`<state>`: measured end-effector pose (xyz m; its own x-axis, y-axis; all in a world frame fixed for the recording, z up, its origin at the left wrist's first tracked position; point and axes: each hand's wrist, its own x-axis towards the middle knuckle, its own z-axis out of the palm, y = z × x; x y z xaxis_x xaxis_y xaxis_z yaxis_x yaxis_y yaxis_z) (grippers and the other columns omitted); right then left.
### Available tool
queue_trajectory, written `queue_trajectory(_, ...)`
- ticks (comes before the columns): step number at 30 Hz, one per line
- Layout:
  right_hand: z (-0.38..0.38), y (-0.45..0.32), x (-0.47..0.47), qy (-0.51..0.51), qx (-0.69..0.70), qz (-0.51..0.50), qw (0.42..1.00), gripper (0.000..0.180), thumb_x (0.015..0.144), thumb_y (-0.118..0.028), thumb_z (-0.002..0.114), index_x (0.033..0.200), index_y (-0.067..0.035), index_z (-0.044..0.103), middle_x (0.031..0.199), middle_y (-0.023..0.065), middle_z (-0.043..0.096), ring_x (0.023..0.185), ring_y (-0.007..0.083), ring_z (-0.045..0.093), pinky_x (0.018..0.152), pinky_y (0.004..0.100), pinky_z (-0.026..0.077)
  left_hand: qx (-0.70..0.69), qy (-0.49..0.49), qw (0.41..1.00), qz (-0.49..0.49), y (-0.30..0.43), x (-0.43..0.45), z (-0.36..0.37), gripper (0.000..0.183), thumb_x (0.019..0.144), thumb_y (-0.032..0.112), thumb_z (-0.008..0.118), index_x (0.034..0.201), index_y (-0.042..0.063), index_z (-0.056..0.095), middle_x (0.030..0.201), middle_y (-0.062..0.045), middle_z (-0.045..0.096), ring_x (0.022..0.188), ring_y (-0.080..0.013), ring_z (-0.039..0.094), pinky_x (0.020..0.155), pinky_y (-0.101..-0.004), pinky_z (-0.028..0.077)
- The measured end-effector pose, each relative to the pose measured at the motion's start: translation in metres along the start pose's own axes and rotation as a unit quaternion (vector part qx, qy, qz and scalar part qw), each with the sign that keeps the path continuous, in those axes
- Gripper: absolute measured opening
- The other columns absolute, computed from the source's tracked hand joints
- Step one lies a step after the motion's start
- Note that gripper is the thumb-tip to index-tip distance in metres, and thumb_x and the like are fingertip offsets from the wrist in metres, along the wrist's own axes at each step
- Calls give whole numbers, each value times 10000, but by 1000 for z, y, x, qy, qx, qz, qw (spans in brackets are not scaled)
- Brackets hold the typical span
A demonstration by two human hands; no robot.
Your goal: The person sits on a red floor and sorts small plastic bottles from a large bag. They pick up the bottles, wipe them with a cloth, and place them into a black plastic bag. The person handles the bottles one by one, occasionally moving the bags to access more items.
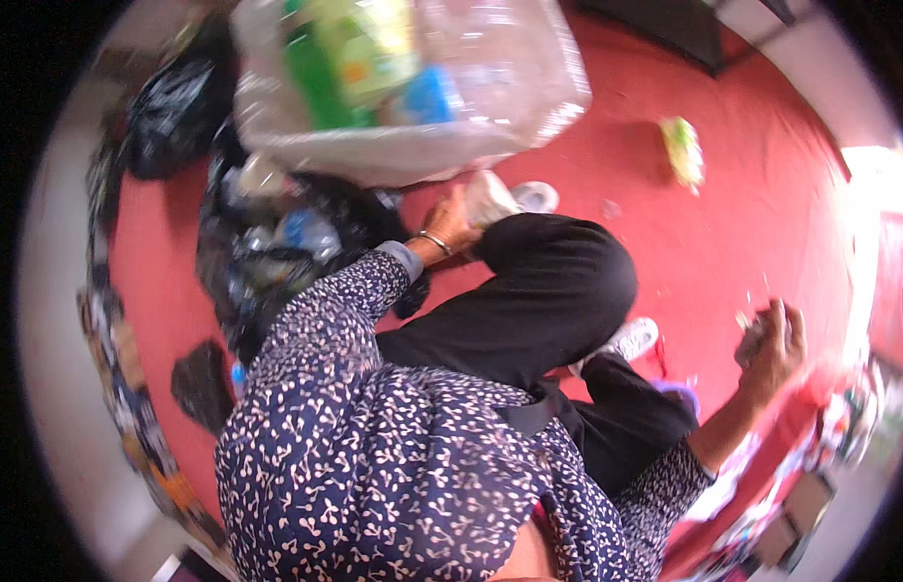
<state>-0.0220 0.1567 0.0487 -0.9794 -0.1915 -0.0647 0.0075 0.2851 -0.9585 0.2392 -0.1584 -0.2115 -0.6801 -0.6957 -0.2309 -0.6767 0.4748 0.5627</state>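
My left hand [451, 222], with a bangle at the wrist, reaches past my bent knee and grips a whitish item [489, 200], blurred, perhaps a plastic container. Beside that wrist lies an opened black plastic bag [350, 211] with clear plastic bottles [310, 233] in it. Just beyond stands a large translucent plastic sack [379, 149] holding a green bottle [313, 80], a blue item [430, 94] and clear plastic. Off to the right, my right hand [775, 349] is raised above the floor with fingers curled; blur hides whether a scrap is in it.
A crumpled yellow-green plastic bottle [683, 154] lies on the red floor covering [742, 218]. A filled black bag [179, 109] stands at upper left, a smaller black bag [203, 385] below it. Near my shoe [633, 338] is a purple round item [677, 396]. Assorted goods line the left wall.
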Motion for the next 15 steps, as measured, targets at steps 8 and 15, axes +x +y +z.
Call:
queue_trajectory(8,31,7,2,-62,21,-3,998,159,853,-156,595,787,-26,531,510,13,444,310,50,336,281,203,186,-4,183,973,144,42,-98,-155,775,519,298,797,1147,5,450,1023,-202,562,925,-352,579,807,-395,482)
queue_trajectory(15,27,16,9,-107,4,-16,994,162,852,-146,594,780,-17,528,520,25,449,310,47,330,280,204,186,-225,44,973,-12,6,-204,-209,679,560,247,782,1116,-6,485,1008,-114,615,921,-198,600,812,-305,482)
